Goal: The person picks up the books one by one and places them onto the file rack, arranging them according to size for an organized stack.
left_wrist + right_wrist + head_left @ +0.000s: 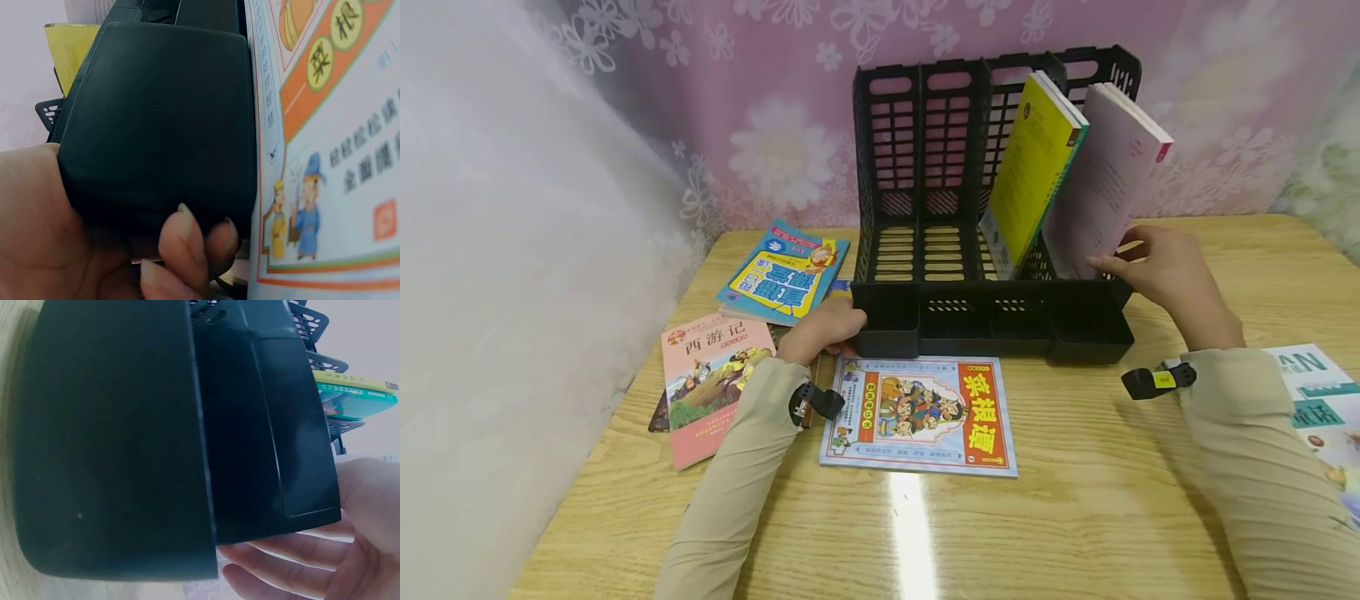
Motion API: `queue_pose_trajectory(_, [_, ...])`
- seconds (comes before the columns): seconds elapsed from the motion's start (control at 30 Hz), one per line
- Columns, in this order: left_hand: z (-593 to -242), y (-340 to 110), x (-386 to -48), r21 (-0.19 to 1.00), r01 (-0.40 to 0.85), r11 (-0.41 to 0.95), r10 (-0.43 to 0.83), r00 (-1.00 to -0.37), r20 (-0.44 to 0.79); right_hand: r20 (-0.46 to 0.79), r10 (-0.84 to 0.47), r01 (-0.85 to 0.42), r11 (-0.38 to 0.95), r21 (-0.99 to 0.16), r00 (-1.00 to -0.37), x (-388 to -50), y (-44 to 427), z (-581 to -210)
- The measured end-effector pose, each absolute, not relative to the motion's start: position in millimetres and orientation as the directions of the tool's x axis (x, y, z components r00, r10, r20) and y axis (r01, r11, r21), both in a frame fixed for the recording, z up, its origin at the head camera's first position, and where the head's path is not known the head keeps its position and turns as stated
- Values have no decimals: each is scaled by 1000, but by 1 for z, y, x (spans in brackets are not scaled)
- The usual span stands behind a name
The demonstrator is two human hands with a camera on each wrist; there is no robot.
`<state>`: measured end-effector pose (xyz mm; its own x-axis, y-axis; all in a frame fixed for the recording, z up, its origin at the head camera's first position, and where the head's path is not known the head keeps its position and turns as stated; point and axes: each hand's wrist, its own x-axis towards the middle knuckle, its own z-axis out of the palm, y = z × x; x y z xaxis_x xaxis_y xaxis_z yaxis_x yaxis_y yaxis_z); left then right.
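Note:
A black book rack point(887, 321) stands at the back of the table, holding a yellow book point(1033, 158) and, to its right, a pale pink book point(1101, 175), both leaning. My left hand point(822, 327) grips the rack's front left corner; in the left wrist view the palm and curled fingers of the hand point(106, 250) lie against the rack's end point(165, 119). At the right end, my right hand point(1176, 279) has its thumb at the pink book's lower edge. The right wrist view has the fingers of the hand point(325, 550) around the rack's end point(269, 444).
A book with a red title panel point(917, 417) lies in front of the rack. On the left lie a blue and yellow book point(786, 275) and a pink book point(715, 383) on top of others. More books point(1318, 392) lie at the right, partly behind my right forearm.

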<state>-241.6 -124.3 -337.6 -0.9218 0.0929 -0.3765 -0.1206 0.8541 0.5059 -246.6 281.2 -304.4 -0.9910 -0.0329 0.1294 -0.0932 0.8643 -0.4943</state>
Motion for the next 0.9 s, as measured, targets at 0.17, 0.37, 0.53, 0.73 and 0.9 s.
queue_pose_trajectory(0.17, [-336,-126,-242,533,-134,836,85,-926,-367,201,-15,-116,860,-497,-979,-250,276,-309])
queue_pose_trajectory(0.37, [-335,-125,-243,525,-115,844,95,-930,-356,370,52,-131,882,-452,-928,-249,270,-310])
queue_pose_trajectory(0.53, [-337,-123,-243,528,-115,842,97,-929,-357,402,165,-21,907,-420,-901,-250,268,-309])
queue_pose_trajectory(0.73, [-337,-124,-244,544,-132,828,90,-928,-362,377,233,31,881,-472,-896,-258,263,-311])
queue_pose_trajectory(0.9, [-338,-126,-244,544,-142,827,82,-926,-367,350,192,11,889,-459,-917,-259,262,-315])
